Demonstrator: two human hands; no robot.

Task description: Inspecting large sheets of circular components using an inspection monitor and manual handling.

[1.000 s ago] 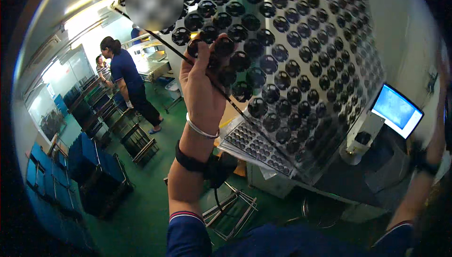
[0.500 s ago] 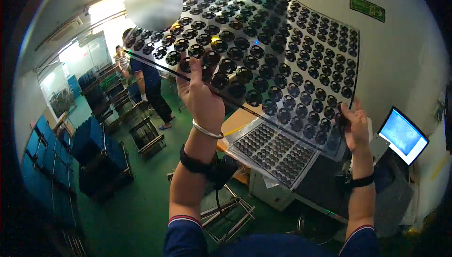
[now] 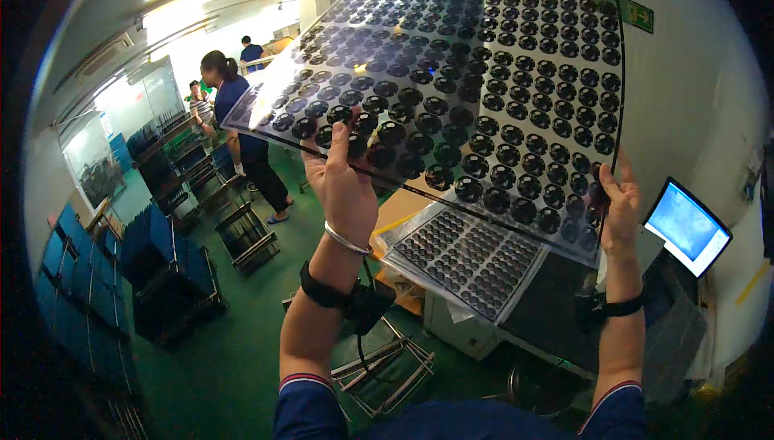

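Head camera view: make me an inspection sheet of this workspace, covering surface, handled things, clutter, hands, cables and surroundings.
Surface: dark flat tabletop, partly hidden by the handled sheet.
Handled things: large clear rectangular sheet with dark round shapes, held tilted; similar flat patterned sheet lying below, with clear film around it.
Clutter: thin-barred metal frame on the green floor.
Hands: left hand grips the near edge, thumb on top; right hand grips the right edge.
Cables: thin black cable hangs below the black box at the left forearm; its end is unclear.
Surroundings: lit black-framed monitor right; blue-panel rack and co-worker in dark blue shirt left.
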